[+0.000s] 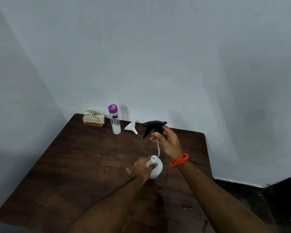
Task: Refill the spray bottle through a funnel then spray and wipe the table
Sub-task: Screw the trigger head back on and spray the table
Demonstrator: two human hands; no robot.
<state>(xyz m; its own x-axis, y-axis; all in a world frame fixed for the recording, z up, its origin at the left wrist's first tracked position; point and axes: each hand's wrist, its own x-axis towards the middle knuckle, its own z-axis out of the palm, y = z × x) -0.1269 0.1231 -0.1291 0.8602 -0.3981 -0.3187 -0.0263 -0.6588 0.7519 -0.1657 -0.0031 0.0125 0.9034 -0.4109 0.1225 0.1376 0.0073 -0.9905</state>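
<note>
L hand (140,167) gripped white spray bottle (155,169) near desk (74,165) centre; R hand (168,142) clamped on black trigger head (154,126), dip tube (158,149) lifted out of neck.

Dark wooden table in the corner of a pale, bare room.

2 plain grey-white walls (158,56) meet at a corner on the left, behind the table's far edge; the left wall (12,115) lies in deeper shade. Soft shadows fall across the right part of the back wall. The table (84,165) has a dark brown wood-grain top with rounded far corners and stands close against the back wall. To the right, a black skirting strip (238,182) runs along the foot of the wall, above a dark floor (279,207). The light is dim and even.
</note>
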